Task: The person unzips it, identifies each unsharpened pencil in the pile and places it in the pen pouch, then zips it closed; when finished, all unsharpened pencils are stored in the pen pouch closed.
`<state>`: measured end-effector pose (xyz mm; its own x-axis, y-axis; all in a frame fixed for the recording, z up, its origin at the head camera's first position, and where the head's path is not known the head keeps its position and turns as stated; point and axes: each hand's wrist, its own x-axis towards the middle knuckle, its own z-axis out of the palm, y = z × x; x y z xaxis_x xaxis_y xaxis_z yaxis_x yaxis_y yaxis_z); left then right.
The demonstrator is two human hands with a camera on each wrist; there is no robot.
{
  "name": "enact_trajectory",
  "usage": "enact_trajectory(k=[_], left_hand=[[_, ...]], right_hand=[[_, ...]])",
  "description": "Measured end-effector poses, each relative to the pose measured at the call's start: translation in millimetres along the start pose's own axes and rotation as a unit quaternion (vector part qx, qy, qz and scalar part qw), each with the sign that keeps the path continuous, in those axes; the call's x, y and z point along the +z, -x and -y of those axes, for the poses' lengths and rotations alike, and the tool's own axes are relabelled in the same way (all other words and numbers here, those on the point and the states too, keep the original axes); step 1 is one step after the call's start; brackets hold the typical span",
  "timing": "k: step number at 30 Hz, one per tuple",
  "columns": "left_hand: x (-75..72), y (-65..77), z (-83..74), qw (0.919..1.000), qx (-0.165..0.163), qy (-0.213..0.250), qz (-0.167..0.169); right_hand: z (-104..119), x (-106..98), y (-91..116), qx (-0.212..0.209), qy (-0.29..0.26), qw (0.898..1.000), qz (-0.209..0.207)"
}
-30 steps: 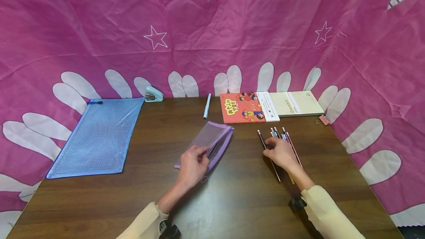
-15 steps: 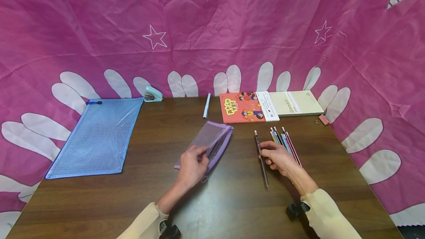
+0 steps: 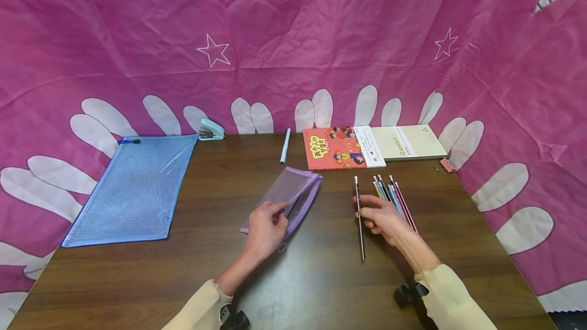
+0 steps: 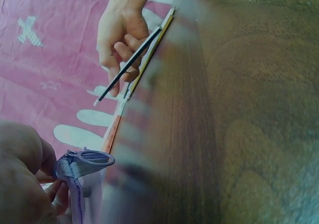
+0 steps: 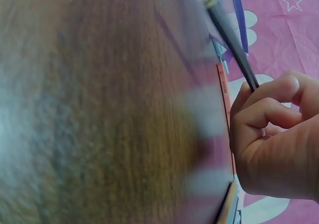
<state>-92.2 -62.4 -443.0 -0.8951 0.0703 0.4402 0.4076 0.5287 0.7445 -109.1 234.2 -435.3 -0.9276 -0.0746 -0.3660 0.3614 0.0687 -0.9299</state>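
A purple-edged mesh zip pouch (image 3: 282, 187) lies tilted at the middle of the table, its zip side parted. My left hand (image 3: 266, 228) pinches its edge; the zip pull (image 4: 94, 158) hangs by those fingers in the left wrist view. To the right, my right hand (image 3: 385, 220) holds a dark pencil (image 3: 359, 233) between thumb and fingers, off the table. The pencil stands nearly lengthwise, its white-tipped end pointing away from me. Just beyond the right hand lies a bunch of several pencils (image 3: 398, 195), partly hidden by that hand.
A blue mesh zip bag (image 3: 137, 192) lies at left, with a light-blue stapler (image 3: 212, 130) at its far corner. A pale blue pen (image 3: 285, 145), a red book (image 3: 337, 149), a cream notebook (image 3: 410, 142) and a pink binder clip (image 3: 448, 165) line the back edge.
My right hand has lifted the dark pencil away from the others, shifted slightly left and turned it more upright in the head view. The left hand and pouch have stayed put.
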Motion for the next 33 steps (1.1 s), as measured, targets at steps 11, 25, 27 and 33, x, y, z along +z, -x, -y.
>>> enact_trajectory(k=[11, 25, 27, 33], left_hand=[[0.4, 0.7, -0.9, 1.0000, -0.004, 0.002, 0.003], [-2.0, -3.3, -3.8, 0.9987, 0.002, 0.028, -0.042], [-2.1, -2.8, -4.0, 0.9990, 0.000, 0.026, -0.038], [-0.1, -0.8, -4.4, 0.9994, -0.003, 0.022, -0.027]], right_hand=[[0, 5, 3, -0.024, -0.032, 0.999, 0.026], [21, 34, 2, -0.028, -0.116, 0.993, 0.015], [24, 39, 1, -0.030, -0.127, 0.991, 0.006], [31, 57, -4, -0.035, -0.158, 0.987, -0.018]])
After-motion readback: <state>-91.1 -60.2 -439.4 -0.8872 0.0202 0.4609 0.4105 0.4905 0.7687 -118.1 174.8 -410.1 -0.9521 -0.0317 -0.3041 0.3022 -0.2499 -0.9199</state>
